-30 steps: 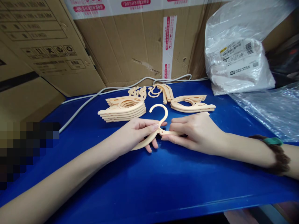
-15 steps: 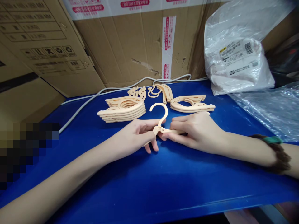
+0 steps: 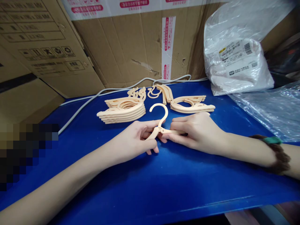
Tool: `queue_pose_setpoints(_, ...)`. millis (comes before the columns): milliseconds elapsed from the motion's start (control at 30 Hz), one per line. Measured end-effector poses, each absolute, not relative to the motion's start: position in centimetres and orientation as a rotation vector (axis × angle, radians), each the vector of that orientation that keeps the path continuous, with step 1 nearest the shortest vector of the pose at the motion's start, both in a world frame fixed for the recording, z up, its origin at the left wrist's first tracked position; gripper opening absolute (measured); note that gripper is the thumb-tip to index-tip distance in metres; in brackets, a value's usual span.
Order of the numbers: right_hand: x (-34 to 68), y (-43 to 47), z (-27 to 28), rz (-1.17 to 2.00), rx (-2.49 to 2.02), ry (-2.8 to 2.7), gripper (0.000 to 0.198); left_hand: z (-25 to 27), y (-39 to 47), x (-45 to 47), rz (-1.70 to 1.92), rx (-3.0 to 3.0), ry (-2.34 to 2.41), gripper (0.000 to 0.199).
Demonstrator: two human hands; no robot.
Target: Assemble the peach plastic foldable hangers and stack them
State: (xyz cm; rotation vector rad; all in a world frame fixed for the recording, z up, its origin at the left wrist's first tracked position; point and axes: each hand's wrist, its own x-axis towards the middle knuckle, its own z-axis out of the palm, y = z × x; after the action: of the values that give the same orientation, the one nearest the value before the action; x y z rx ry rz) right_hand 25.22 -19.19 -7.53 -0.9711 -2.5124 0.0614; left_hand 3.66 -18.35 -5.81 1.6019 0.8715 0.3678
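Observation:
Between my two hands is a cream plastic clothes hanger point(image 3: 165, 113), its hook pointing up and its arms jointed below the hook. My left hand point(image 3: 134, 139) is closed around the left arm, thumb near the joint and fingers behind. My right hand point(image 3: 199, 132) pinches the right arm, most of which the fingers hide. Beyond my left hand lies a stack of cream hanger parts point(image 3: 124, 116). A smaller stack of similar parts point(image 3: 191, 110) sits behind my right hand.
Loose cream hooks point(image 3: 137, 93) and several curved arm pieces point(image 3: 167, 93) lie at the back of the blue table point(image 3: 150, 187). A white cable point(image 3: 82, 113) runs behind them. Cardboard boxes point(image 3: 122, 47) stand at the back and left, a white plastic parcel point(image 3: 239, 65) at the right.
My left thumb has slid down off the hanger's joint, so more of its left arm shows. My right hand and the stacks have hardly moved.

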Motion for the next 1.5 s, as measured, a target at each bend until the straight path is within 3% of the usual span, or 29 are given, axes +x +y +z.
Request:
queue_pose_setpoints(200,25.2,-19.1,-7.5,0.076,-0.984,-2.511,0.043,-5.8,-18.4,3.7,0.372,1.62,0.887,0.027)
queue_pose_setpoints(600,25.1,-19.1,-7.5,0.136,-0.99,-2.519,0.039,-5.5,-19.2,4.6,0.432,1.664,0.858,0.039)
queue_pose_setpoints(800,25.1,-19.1,-7.5,0.044,-0.953,-2.529,0.041,-5.6,-19.7,4.2,0.34,2.149,1.046,0.021)
queue_pose_setpoints(1000,25.0,-19.0,-7.3,0.076,-0.896,-2.55,0.038,-5.9,-19.9,4.1,0.142,2.673,1.206,0.037)
queue_pose_setpoints(1333,24.9,-18.8,-7.3,-0.14,-0.995,-2.438,0.037,-5.8,-19.7,3.9,0.131,2.854,1.355,0.018)
queue_pose_setpoints(1500,24.9,-19.0,-7.2,-0.233,-1.034,-2.381,0.032,-5.7,-19.7,3.9,0.197,2.83,1.418,0.021)
